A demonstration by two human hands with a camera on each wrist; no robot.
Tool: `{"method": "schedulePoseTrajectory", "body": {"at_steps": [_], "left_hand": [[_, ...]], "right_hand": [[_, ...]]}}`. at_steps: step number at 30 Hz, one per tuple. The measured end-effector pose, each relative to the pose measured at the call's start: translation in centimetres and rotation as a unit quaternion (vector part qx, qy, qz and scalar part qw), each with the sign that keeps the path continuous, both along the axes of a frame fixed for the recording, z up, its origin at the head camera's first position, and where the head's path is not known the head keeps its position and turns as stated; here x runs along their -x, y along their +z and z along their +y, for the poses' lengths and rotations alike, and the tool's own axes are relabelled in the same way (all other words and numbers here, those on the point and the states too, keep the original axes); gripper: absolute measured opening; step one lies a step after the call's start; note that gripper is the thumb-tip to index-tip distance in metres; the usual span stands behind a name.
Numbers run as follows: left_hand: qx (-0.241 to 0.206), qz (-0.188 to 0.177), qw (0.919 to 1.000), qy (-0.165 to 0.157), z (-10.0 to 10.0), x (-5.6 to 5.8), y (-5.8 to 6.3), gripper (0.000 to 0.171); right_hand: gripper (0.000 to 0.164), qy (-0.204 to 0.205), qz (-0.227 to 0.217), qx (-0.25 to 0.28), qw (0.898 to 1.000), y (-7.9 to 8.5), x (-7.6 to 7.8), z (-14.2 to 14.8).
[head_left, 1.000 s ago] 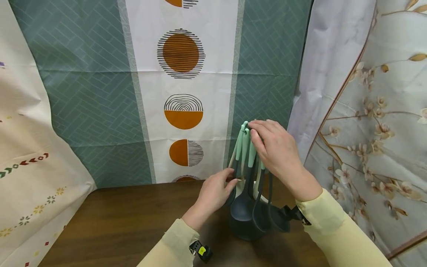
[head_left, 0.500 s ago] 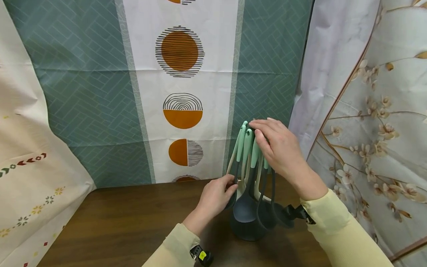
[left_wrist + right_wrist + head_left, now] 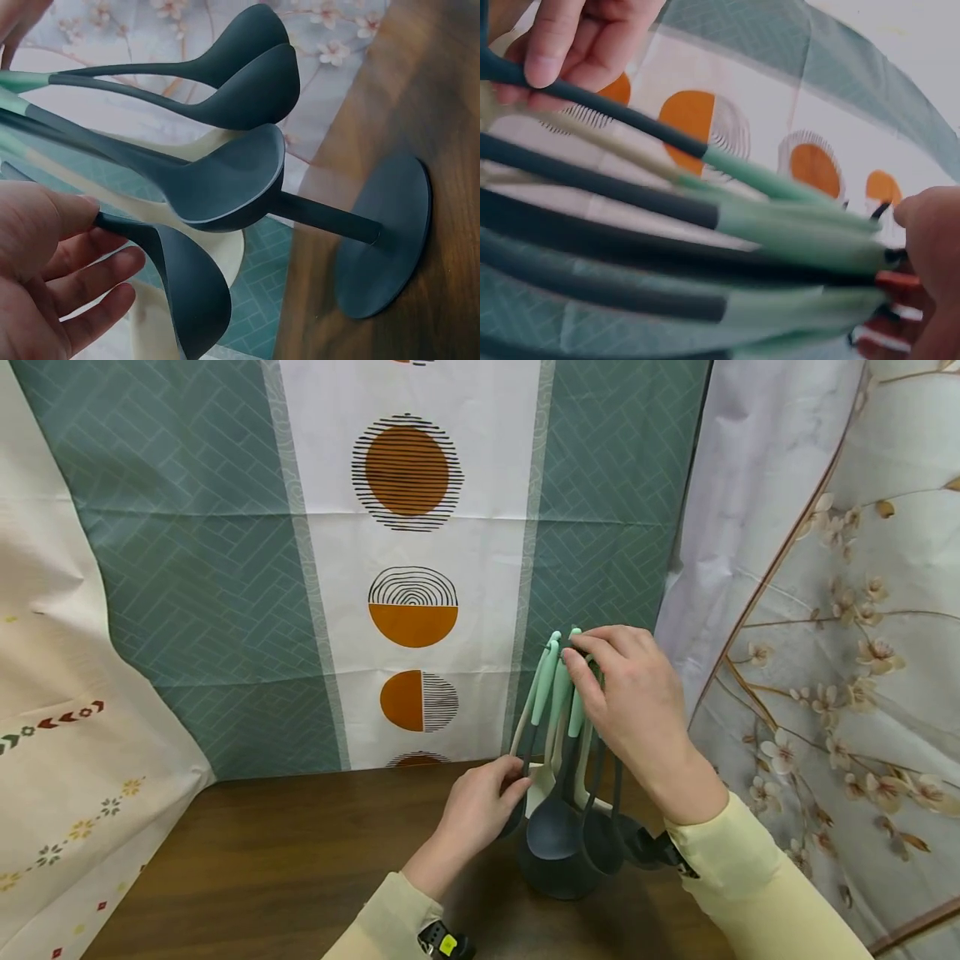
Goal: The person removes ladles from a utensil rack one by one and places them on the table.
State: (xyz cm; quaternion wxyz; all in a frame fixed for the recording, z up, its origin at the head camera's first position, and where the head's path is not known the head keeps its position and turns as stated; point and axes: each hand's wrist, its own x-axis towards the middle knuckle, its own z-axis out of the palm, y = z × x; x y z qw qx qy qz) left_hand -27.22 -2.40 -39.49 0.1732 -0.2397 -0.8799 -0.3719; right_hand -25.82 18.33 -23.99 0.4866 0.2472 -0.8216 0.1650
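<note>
A dark utensil stand with a round base stands upright on the table, hung with several utensils with mint-green grips. My left hand pinches the neck of a dark ladle between thumb and forefinger, its other fingers loosely bent. At the top of the stand, my right hand grips with thumb and curled fingers around the hook area; its fingertips are partly hidden by the green handles. Another dark ladle hangs at the front, further dark ladles to the right, and cream utensils behind.
The brown wooden table extends left and in front of the stand. A green-and-white patterned cloth hangs close behind. A floral curtain is at the right, and a cream cloth drapes along the left.
The hanging utensils have swayed slightly right, then partly back. My right hand's fingers have bent more around the stand's top. My left hand keeps its pinch, shifting slightly left.
</note>
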Motion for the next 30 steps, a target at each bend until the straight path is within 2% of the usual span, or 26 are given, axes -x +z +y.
{"method": "schedulePoseTrajectory", "body": {"at_steps": [3, 5, 10, 21, 30], "left_hand": [[-0.005, 0.001, 1.0000, -0.002, -0.3, -0.1, 0.0, 0.015], [-0.008, -0.002, 1.0000, -0.002, -0.5, -0.2, 0.0, 0.013], [-0.013, -0.003, 0.9999, -0.005, -0.8, -0.3, 0.1, 0.013], [-0.029, -0.011, 0.9995, -0.003, -1.5, -0.7, -0.2, 0.013], [-0.038, -0.001, 0.9993, -0.003, -2.1, -0.7, -0.4, 0.011]], "right_hand": [[0.041, -0.056, 0.012, 0.003, 0.998, 0.3, -0.5, -0.9], [0.044, -0.080, 0.014, 0.002, 0.997, 0.5, -0.7, -1.3], [0.042, -0.102, 0.024, 0.003, 0.994, 0.7, -0.7, -1.8], [0.040, -0.084, 0.055, -0.007, 0.995, 0.3, -0.1, -1.6], [0.037, -0.045, 0.037, 0.003, 0.998, 0.2, 0.7, -1.4]]}}
